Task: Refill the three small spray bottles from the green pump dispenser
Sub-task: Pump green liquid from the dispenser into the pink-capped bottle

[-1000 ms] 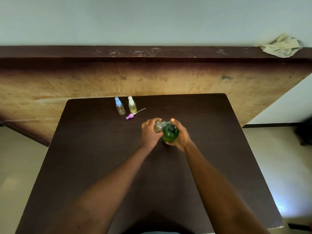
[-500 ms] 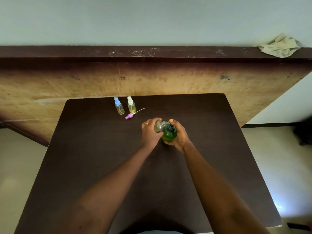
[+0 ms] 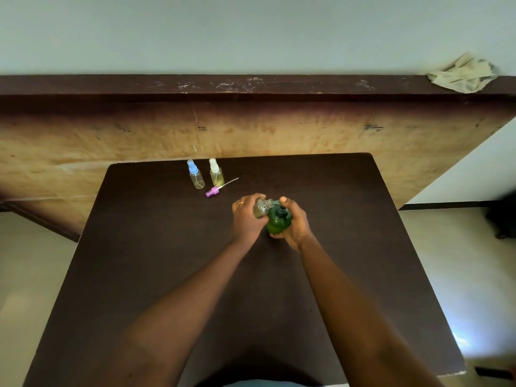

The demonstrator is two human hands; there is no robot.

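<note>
My right hand [image 3: 296, 222] grips the green pump dispenser [image 3: 278, 221] on the dark table [image 3: 145, 247], with a fingertip on its pump head. My left hand [image 3: 245, 219] holds an uncapped small clear bottle [image 3: 262, 208] tilted, its neck against the dispenser's spout. Two more small spray bottles stand at the far edge: one with a blue cap [image 3: 195, 175] and one with a white cap [image 3: 216, 172], both holding yellowish liquid. A pink spray cap [image 3: 215, 189] with its dip tube lies on the table just in front of them.
A wooden board [image 3: 279, 132] leans behind the table, topped by a dark ledge [image 3: 251, 85]. A crumpled cloth [image 3: 463, 74] lies on the ledge at the far right. Pale floor shows on both sides of the table.
</note>
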